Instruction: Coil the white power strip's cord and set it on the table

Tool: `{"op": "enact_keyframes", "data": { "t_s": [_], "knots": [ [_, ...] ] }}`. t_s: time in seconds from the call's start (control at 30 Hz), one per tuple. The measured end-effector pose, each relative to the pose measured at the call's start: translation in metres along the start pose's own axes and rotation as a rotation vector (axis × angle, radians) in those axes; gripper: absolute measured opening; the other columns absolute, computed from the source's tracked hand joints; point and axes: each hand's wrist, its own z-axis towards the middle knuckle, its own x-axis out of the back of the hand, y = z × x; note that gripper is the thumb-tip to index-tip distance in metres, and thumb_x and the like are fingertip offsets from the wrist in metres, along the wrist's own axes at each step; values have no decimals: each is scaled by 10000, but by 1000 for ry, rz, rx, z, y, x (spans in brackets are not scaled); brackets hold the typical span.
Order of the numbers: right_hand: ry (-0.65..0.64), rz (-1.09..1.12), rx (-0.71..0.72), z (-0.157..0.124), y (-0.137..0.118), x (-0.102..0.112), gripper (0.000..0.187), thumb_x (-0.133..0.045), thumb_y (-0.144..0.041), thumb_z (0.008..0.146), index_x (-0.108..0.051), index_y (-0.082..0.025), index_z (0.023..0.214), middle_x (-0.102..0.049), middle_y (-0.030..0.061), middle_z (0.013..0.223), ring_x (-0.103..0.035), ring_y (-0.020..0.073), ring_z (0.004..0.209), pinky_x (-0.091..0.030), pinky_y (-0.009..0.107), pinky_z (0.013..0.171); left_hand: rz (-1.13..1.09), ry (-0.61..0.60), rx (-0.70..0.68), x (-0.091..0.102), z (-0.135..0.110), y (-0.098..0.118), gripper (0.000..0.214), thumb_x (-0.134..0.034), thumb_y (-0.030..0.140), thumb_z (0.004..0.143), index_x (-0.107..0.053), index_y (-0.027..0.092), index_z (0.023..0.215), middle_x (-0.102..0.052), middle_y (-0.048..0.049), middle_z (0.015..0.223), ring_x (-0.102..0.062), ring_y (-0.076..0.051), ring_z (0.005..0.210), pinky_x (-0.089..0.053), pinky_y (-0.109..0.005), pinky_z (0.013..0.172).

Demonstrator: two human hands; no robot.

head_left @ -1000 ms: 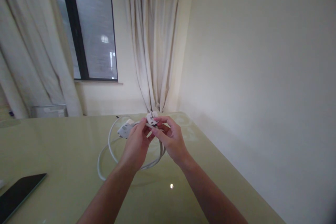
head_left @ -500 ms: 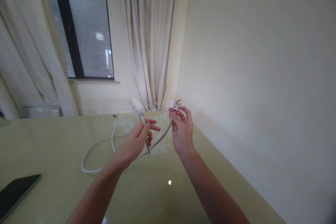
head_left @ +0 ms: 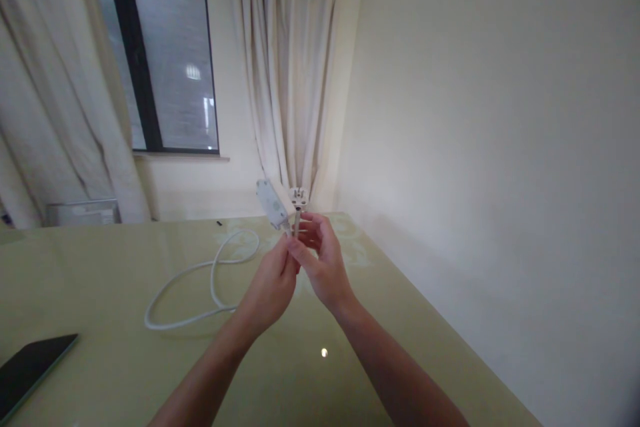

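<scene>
A white extension cord is held up over the table in both hands, its small power strip (head_left: 275, 203) tilted at the upper end. Beside the strip on the right is the cord's plug (head_left: 299, 197), prongs facing me. My left hand (head_left: 273, 280) is closed around the cord just below the strip. Touching it, my right hand (head_left: 323, 260) has its thumb and fingers on the cord under the plug. The rest of the white cord (head_left: 185, 271) loops across the table to the left. Where the fingers meet, part of the cord is hidden.
The pale green table (head_left: 125, 373) is glossy. A dark flat tablet-like thing (head_left: 35, 370) lies at its left front, and a tiny black piece (head_left: 219, 223) near its back edge. A wall (head_left: 475, 147) borders the right side; curtains (head_left: 295, 80) and a window (head_left: 173, 47) stand behind.
My right hand has moved left with the plug, up against my left hand. The strip has turned to show its grey-white back, and the plug's prongs now face me.
</scene>
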Motion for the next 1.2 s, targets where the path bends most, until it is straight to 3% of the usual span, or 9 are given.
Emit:
{"op": "enact_keyframes", "data": {
  "t_s": [0.13,0.27,0.4,0.53,0.63,0.77,0.97,1.07,1.2],
  "knots": [
    [-69,46,-100,-1,2,-5,210,-765,-417,909,-727,-213,940,-759,17,890,-709,185,844,-556,298,797,133,-71,46,2,-1,7,302,-412,387,1043,-663,218,1041,-764,-121,1005,-713,-278,935,-490,-356,801],
    [55,36,-100,6,0,2,287,-710,-469,943,-748,-194,869,-766,32,829,-700,177,789,-538,282,745,305,-174,33,1,-2,1,259,-446,401,1041,-601,239,913,-729,-61,825,-669,-237,739,-390,-328,655],
    [381,205,4,26,-19,36,276,-755,-460,896,-706,-191,861,-713,-2,773,-653,127,699,-540,259,697,657,-261,81,16,4,-24,234,-494,332,1009,-626,234,842,-724,-59,771,-668,-249,732,-340,-333,643],
    [742,426,200,42,-48,89,144,-763,-284,880,-665,-179,884,-602,-56,743,-533,49,554,-461,177,539,912,-170,154,53,13,-52,199,-539,213,933,-729,223,991,-782,-108,881,-717,-308,863,-404,-373,775],
    [824,484,238,45,-60,115,78,-657,-156,935,-630,-167,863,-530,-74,729,-430,13,476,-372,147,460,855,-59,156,75,18,-69,160,-596,280,909,-750,234,908,-770,-75,819,-696,-278,816,-415,-366,802],
    [813,466,253,44,-59,115,121,-665,-177,949,-603,-185,846,-499,-84,716,-382,11,453,-321,147,426,671,152,219,80,17,-86,318,-541,422,955,-623,227,717,-655,-28,687,-589,-201,676,-388,-302,666],
    [643,423,179,46,-40,86,286,-818,-392,862,-631,-181,909,-521,-96,674,-398,24,463,-357,155,444,713,855,231,75,-1,-106,403,-218,437,1078,-388,264,755,-564,-69,856,-537,-228,874,-447,-343,810],
    [597,368,144,47,-30,77,367,-837,-481,834,-612,-198,897,-525,-102,653,-410,31,462,-356,157,453,769,602,321,81,-2,-120,453,-191,404,1071,-399,260,696,-607,-108,886,-566,-249,937,-464,-378,879],
    [526,282,78,46,-21,72,427,-831,-551,810,-594,-195,824,-576,-78,666,-435,36,473,-326,164,448,707,128,358,87,3,-128,285,-653,399,857,-591,224,640,-701,-57,753,-663,-249,807,-499,-400,864]
  ]
}}
